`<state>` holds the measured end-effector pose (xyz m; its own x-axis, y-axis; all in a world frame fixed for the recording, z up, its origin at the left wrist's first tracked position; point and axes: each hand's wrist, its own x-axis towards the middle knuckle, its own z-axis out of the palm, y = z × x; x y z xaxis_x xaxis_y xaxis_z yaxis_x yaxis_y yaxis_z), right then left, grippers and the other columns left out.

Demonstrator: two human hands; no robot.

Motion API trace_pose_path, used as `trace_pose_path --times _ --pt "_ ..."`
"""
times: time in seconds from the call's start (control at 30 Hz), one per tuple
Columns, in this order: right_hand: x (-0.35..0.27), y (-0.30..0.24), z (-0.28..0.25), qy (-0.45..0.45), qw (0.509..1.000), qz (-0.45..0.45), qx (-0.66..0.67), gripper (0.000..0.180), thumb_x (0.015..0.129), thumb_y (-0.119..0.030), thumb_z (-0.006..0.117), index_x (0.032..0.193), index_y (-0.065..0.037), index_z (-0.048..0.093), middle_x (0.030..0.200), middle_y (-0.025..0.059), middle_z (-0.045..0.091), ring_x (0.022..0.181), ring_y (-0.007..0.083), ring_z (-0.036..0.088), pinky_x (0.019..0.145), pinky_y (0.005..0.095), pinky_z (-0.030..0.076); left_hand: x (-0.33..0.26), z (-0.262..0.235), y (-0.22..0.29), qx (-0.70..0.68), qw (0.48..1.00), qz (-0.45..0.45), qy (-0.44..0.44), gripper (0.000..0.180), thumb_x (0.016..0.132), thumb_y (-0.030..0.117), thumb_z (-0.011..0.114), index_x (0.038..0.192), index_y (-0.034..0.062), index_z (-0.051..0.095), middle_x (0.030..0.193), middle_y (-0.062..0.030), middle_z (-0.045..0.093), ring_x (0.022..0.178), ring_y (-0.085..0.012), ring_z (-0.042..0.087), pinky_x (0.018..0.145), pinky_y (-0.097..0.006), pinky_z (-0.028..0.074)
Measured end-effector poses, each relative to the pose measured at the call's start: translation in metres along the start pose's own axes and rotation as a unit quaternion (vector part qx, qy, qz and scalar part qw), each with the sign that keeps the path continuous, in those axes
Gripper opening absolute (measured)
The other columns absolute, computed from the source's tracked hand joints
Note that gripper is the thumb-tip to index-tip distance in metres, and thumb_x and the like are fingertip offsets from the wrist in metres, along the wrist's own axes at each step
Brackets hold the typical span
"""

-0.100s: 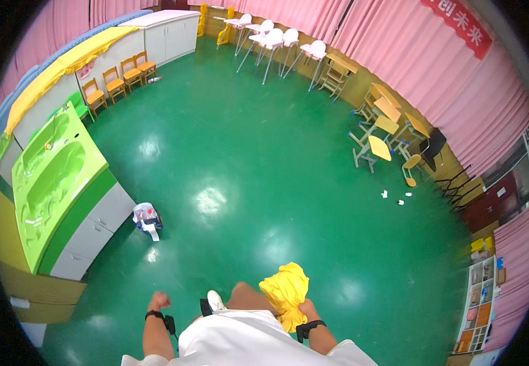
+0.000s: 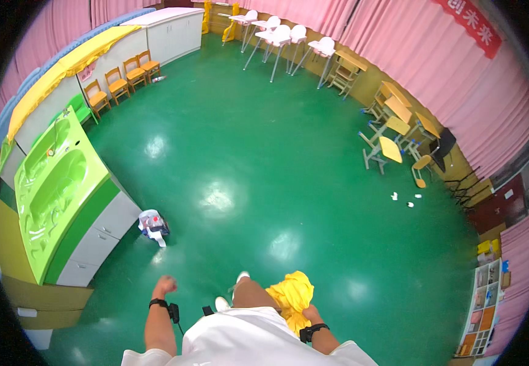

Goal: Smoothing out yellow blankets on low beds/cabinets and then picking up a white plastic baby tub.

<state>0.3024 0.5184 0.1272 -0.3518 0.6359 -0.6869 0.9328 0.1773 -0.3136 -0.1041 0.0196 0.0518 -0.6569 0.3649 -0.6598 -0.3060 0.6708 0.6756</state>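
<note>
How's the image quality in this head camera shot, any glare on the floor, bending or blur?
Head view: bright glare patches sit on the glossy green floor; the fisheye bends the pink curtains and green counter toward the rim, with black corners around the circle. The centre is fairly sharp; the closed left hand and the right hand gripping the yellow cloth look slightly soft.

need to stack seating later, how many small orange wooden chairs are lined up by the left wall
3. They stand side by side along the left wall: the nearest chair, the middle chair, and the far chair beside the white cabinet. Others may be hidden beyond the green counter.
</note>
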Motion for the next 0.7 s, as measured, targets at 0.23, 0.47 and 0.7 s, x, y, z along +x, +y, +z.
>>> trace_pose_path --times 0.23,0.47,0.7 --pt "0.128 -0.135 -0.050 -0.005 0.993 0.018 -0.115 0.040 0.079 -0.034 0.056 0.106 -0.006 0.062 0.106 0.0212 0.062 0.100 0.0386 0.058 0.082 0.0434 0.048 0.152 -0.045 0.199 -0.087 0.994 -0.059 0.041 0.016 0.081 0.011 0.056 0.089 -0.0024 0.060 0.070 -0.0136 0.064 0.064 -0.0215 0.063 0.060 -0.034 0.052" --pt "0.355 -0.288 -0.117 -0.090 0.964 -0.147 -0.203 0.038 0.075 -0.021 0.056 0.108 -0.002 0.061 0.110 0.0205 0.061 0.103 0.0369 0.057 0.084 0.0430 0.047 0.229 -0.107 0.212 -0.159 0.967 -0.195 0.035 0.018 0.080 0.008 0.053 0.094 0.0011 0.062 0.078 -0.0136 0.066 0.062 -0.0220 0.065 0.054 -0.031 0.052" --pt "0.491 -0.583 -0.186 -0.002 0.983 -0.140 -0.122 0.043 0.075 -0.013 0.052 0.116 -0.004 0.056 0.111 0.0231 0.060 0.107 0.0391 0.055 0.089 0.0429 0.045 0.350 -0.167 0.253 -0.185 0.950 -0.249 0.031 0.016 0.080 0.011 0.055 0.085 -0.0031 0.061 0.076 -0.0147 0.066 0.060 -0.0216 0.065 0.049 -0.030 0.050"
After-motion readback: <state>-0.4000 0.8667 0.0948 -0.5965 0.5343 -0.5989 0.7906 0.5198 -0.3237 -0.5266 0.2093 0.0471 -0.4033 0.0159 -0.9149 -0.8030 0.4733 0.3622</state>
